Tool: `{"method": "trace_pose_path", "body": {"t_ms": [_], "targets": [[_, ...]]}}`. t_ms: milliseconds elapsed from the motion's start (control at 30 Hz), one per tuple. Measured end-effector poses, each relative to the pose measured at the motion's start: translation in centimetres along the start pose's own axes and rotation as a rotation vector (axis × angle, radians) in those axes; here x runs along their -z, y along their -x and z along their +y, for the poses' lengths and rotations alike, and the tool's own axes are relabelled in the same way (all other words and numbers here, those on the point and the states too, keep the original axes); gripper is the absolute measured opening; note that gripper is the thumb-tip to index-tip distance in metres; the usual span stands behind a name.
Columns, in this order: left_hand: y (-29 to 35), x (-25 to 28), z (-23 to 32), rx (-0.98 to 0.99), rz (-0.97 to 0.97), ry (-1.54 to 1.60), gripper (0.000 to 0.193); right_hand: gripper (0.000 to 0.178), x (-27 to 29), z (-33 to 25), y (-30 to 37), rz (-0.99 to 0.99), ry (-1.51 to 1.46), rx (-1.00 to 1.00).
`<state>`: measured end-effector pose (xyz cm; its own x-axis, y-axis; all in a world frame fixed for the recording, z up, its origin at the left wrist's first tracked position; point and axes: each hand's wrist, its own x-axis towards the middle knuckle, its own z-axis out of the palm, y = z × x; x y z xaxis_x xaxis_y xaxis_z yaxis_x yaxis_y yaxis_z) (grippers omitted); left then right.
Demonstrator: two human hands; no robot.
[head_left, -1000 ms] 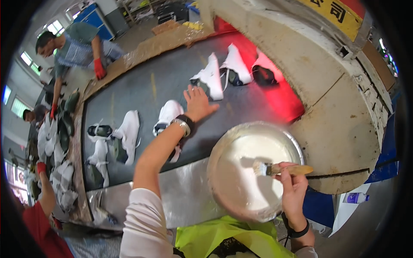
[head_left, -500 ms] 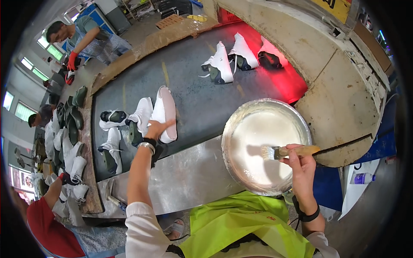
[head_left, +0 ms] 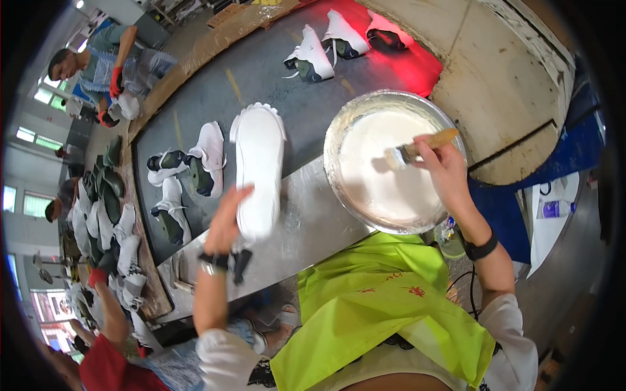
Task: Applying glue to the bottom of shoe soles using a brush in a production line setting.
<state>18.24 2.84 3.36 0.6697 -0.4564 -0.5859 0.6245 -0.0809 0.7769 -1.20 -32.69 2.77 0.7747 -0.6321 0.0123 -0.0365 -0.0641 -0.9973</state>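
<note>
A white shoe (head_left: pixel 259 173) is in my left hand (head_left: pixel 225 221), with its broad pale sole turned up toward me. The fingers grip it near the lower end, and part of the hand is hidden behind the shoe. My right hand (head_left: pixel 445 171) pinches a flat paintbrush (head_left: pixel 409 153) by its wooden handle. Its pale, wet bristles point left over a metal bowl (head_left: pixel 331 163) of creamy white liquid (head_left: pixel 372 189). I cannot tell whether the bristles touch the liquid. Left of the held shoe, several white and dark green shoes (head_left: pixel 207 156) rest on the dark belt.
More shoes (head_left: pixel 312 57) lie at the belt's far end, beside a red glow under a worn beige machine housing (head_left: pixel 502 91). A metal ledge (head_left: pixel 306 228) runs along the near side. Co-workers handle shoes at left, by a shoe pile (head_left: pixel 107 202).
My left hand has raised the white shoe from among the others and turned its sole up. The brush has shifted within the bowl, bristles tilted lower. My view has also shifted.
</note>
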Motion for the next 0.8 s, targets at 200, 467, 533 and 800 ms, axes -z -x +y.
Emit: {"method": "trace_pose_path", "body": {"t_ms": [200,467,533,800], "targets": [[14.3,-8.9,-6.8,-0.187,-0.096,0.061,0.072,0.033,-8.8,1.4,-1.6,0.074,-0.264,-0.014],[15.6,-10.8,-9.9,-0.211,-0.082,-0.162,0.080,0.027,-11.7,-0.7,0.6,0.286,-0.349,0.031],[15.4,-10.3,-10.1,-0.271,-0.009,-0.286,0.075,0.024,-11.8,0.2,0.7,0.421,-0.273,0.224],[12.6,-6.3,-12.2,-0.253,0.164,0.026,0.064,0.021,-4.7,3.9,-1.1,-0.100,0.484,0.105]]}}
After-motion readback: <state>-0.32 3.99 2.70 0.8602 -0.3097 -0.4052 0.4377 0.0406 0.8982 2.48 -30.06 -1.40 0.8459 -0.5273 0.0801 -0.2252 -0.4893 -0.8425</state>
